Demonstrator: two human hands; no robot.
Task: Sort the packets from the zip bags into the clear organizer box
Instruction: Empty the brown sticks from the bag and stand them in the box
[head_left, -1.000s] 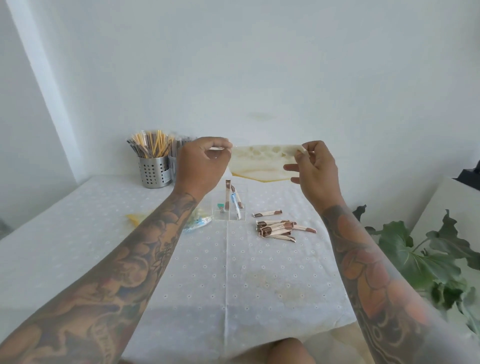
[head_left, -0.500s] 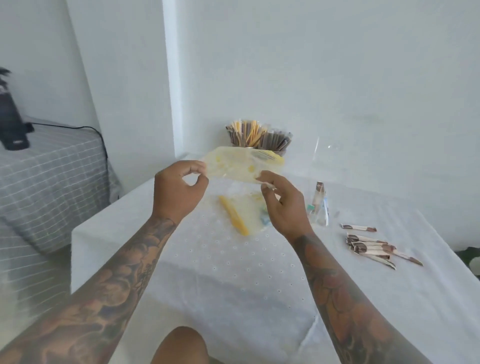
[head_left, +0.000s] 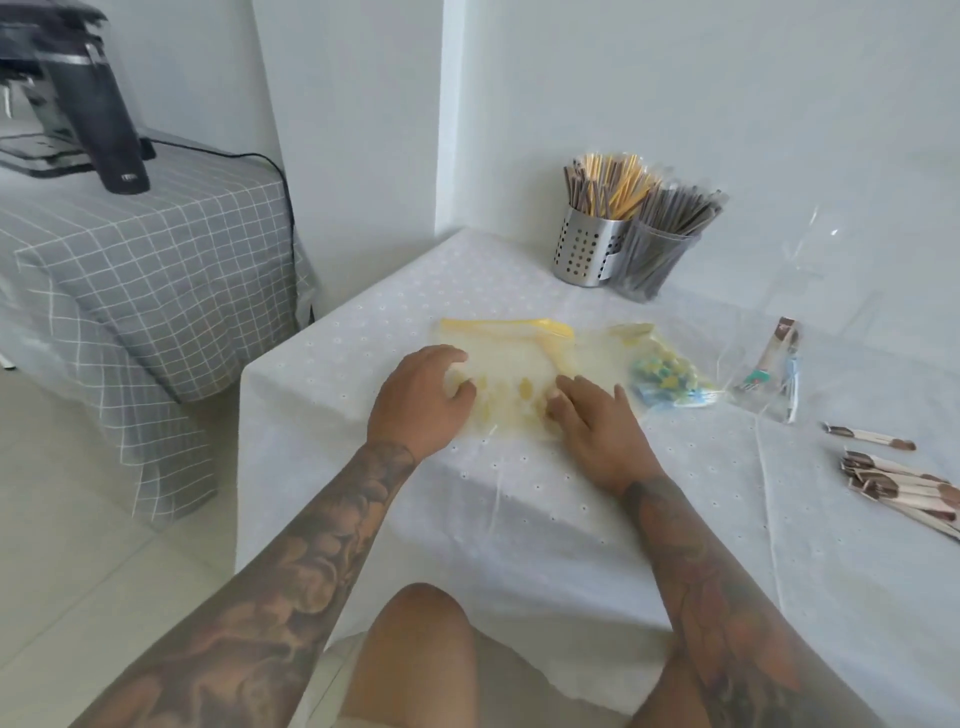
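An empty zip bag (head_left: 511, 358) with a yellow seal lies flat near the table's left corner. My left hand (head_left: 415, 400) rests on its left edge with fingers curled onto the plastic. My right hand (head_left: 597, 431) lies flat on its right part, pressing it down. Just to the right, a second zip bag (head_left: 660, 374) holds several blue and green packets. The clear organizer box (head_left: 769, 395) stands further right with a few packets upright inside. A pile of brown-and-white stick packets (head_left: 904, 486) lies loose at the far right.
A perforated metal holder (head_left: 587, 254) and a clear cup (head_left: 654, 260), both full of sticks, stand at the back by the wall. A side table with a grey check cloth (head_left: 145, 270) carries a black appliance (head_left: 98, 114). The table's left edge is close to my left hand.
The empty zip bag was held up in the air between both hands. It now lies on the table at the left, beside the other bag, with both hands on top.
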